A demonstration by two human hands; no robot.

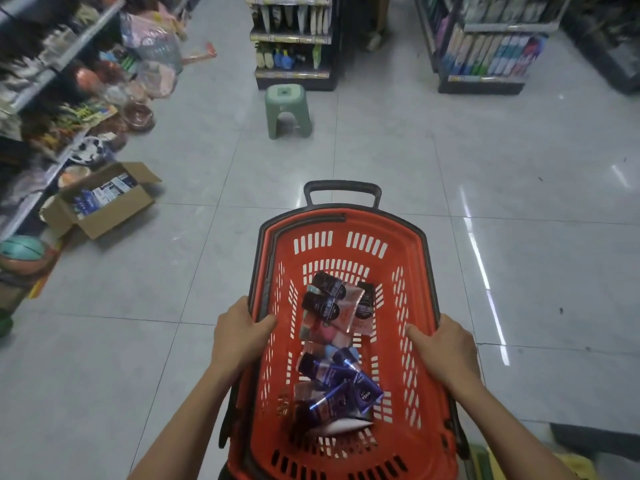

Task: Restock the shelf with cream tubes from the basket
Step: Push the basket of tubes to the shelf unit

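Note:
A red plastic basket [408, 244] with black rim and handle is held out in front of me above the tiled floor. My left hand [239, 332] grips its left rim, thumb inside. My right hand [445, 348] grips its right rim in the same way. Several cream tubes [332, 351] lie loose on the basket's bottom: dark-capped pink ones toward the far end, dark blue ones toward me. A stocked shelf [52, 74] runs along the left side of the aisle.
An open cardboard box [100, 202] with packets sits on the floor by the left shelf. A green plastic stool [286, 110] stands ahead in the aisle. Further shelf units stand behind it [294, 43] and at the right [491, 46].

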